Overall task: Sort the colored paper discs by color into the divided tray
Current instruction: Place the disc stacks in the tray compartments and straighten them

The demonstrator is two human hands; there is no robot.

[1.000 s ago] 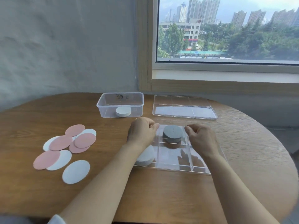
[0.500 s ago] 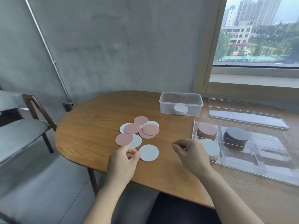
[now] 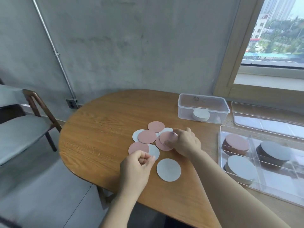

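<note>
Wooden counter [image 3: 102, 129], oval, carrying three clear plastic pieces toward the right of the frame. Divided tray [image 3: 279, 185], lower right: its upper-left compartment is holding a pink stack [image 3: 236, 143], the compartment just below is holding a white stack [image 3: 241, 168], and the next compartment to the right is holding a dark-sided stack [image 3: 276, 151] with a pale grey top; the remaining compartments in view are showing bare plastic. Rectangular tub [image 3: 185, 104], upper right: a short stack of white discs [image 3: 201, 115] is sitting inside it. Flat lid [image 3: 266, 119] is lying just behind the tray. Loose discs [image 3: 147, 136], pink and white, are overlapping in a cluster at the centre of the frame; one lone white disc [image 3: 168, 169] is lying apart, below the cluster. Right hand [image 3: 185, 142] is pinching the top pink disc [image 3: 167, 137] at the cluster's right side, thumb on its face and forefinger curling over its far edge. Left hand [image 3: 138, 163] is hovering with fingers curled over the cluster's lower edge; whether it is gripping a disc cannot be told. Chair [image 3: 19, 129] is standing at the left edge of the frame.
</note>
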